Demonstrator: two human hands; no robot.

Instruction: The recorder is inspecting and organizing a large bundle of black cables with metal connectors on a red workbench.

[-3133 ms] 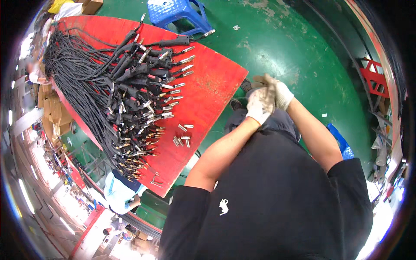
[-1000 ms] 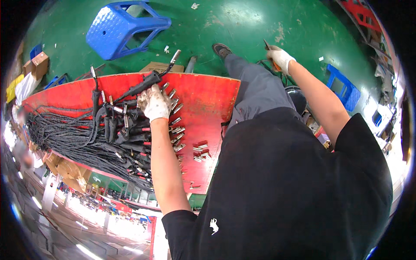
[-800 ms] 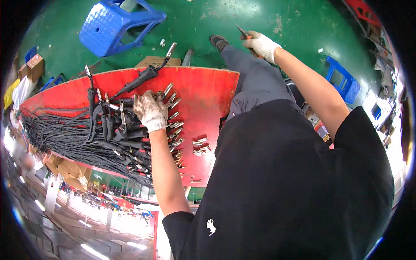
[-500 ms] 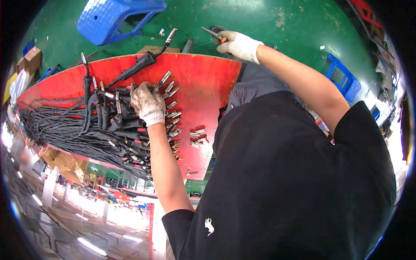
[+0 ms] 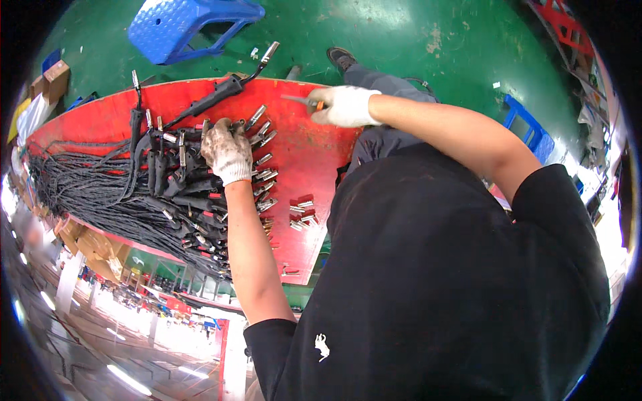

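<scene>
Many black welding torches [image 5: 200,189] with metal nozzle ends lie side by side on the red table [image 5: 302,148], their cables running off to the left. My left hand [image 5: 226,146], in a dirty white glove, is closed over one torch at the near end of the pile. Its fingers cover most of what they grip. My right hand [image 5: 348,107], in a cleaner glove, is wrapped round long-nosed pliers [image 5: 314,103] with an orange handle. Their slim jaws point left over the table, apart from the torches. One torch [image 5: 217,95] lies along the table's far edge.
Several small loose metal sleeves [image 5: 303,217] lie on the table close to my body. Past the far edge stands a blue plastic stool [image 5: 177,32] on the green floor. Another blue stool [image 5: 529,130] is at the right. Cardboard boxes [image 5: 55,81] sit at the far left.
My right hand has come left and nearer with the pliers, from over the floor to over the table. My left hand stays on the torches, almost unmoved. A shoe now shows on the floor.
</scene>
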